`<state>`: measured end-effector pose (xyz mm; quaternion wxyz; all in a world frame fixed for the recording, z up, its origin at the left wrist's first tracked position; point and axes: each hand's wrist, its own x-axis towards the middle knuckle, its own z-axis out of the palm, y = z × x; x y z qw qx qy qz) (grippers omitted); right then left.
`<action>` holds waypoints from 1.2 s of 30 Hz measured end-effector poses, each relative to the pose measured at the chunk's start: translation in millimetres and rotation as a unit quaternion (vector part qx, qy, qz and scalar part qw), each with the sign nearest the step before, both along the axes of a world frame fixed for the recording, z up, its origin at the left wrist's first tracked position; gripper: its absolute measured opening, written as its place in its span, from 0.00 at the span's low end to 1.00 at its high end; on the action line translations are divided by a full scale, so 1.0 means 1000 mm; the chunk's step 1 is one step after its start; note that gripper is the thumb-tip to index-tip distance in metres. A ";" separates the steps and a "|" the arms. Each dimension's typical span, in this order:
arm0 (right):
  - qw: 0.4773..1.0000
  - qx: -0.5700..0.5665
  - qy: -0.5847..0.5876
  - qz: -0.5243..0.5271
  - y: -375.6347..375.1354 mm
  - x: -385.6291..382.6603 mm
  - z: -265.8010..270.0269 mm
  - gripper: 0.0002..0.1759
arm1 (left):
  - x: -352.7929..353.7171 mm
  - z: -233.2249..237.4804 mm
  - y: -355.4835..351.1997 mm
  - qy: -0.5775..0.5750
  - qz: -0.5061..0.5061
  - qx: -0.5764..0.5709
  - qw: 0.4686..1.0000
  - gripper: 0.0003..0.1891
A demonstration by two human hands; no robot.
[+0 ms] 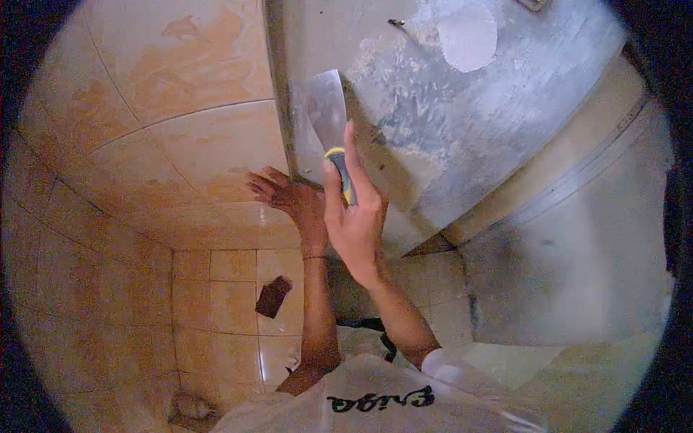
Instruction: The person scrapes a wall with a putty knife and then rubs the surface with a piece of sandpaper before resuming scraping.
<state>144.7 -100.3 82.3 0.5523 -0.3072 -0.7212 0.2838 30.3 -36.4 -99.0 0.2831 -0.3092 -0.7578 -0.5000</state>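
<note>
My right hand (359,220) is closed around the grey-and-yellow handle of a putty knife (330,108), its forefinger stretched along the handle toward the metal blade. The blade points away from me, over the grey plastered surface (404,108) near its left edge. My left hand (292,200) has its fingers spread and rests by the tiled wall (209,155), just left of that edge. It holds nothing. Part of its palm side is hidden behind the right hand and wrist.
A white oval patch (469,36) and a small dark fitting (396,22) show on the plastered surface. Below left, a dark brown block-like object (273,296) lies on the tiles. A grey curved panel (570,267) stands at the right.
</note>
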 end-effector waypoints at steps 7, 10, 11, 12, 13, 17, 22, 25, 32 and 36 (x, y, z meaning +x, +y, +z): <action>0.999 0.042 0.002 -0.016 0.005 -0.005 0.001 0.30 | -0.005 -0.006 0.005 0.006 -0.003 0.006 1.000 0.58; 0.999 0.047 0.000 -0.020 0.005 -0.006 -0.002 0.30 | -0.003 0.005 0.006 -0.050 -0.021 0.011 0.998 0.58; 0.999 0.049 0.000 -0.019 0.005 -0.007 -0.001 0.30 | -0.001 0.009 0.004 -0.077 -0.031 0.012 0.996 0.57; 0.999 0.038 0.003 -0.017 0.004 -0.007 0.003 0.30 | 0.003 0.014 0.000 -0.105 -0.042 0.011 0.993 0.57; 1.000 0.026 0.005 -0.016 0.002 -0.007 0.005 0.30 | 0.007 0.020 -0.004 -0.134 -0.054 0.008 0.990 0.57; 1.000 0.003 0.009 0.003 0.000 -0.005 0.002 0.30 | 0.014 0.046 -0.015 -0.240 -0.095 0.006 0.966 0.57; 0.998 0.059 0.014 -0.017 0.002 -0.007 0.001 0.30 | -0.002 0.007 -0.001 0.010 -0.011 0.004 1.000 0.56; 0.998 0.064 0.016 -0.023 0.001 -0.009 -0.004 0.30 | -0.006 0.000 0.002 0.012 -0.010 0.007 1.000 0.56; 0.997 0.072 0.010 -0.031 0.004 -0.013 -0.007 0.31 | -0.005 0.002 0.004 0.016 -0.012 0.012 1.000 0.58; 0.997 0.067 -0.003 -0.028 0.001 -0.012 -0.006 0.32 | -0.002 0.003 0.003 0.021 -0.014 0.017 1.000 0.59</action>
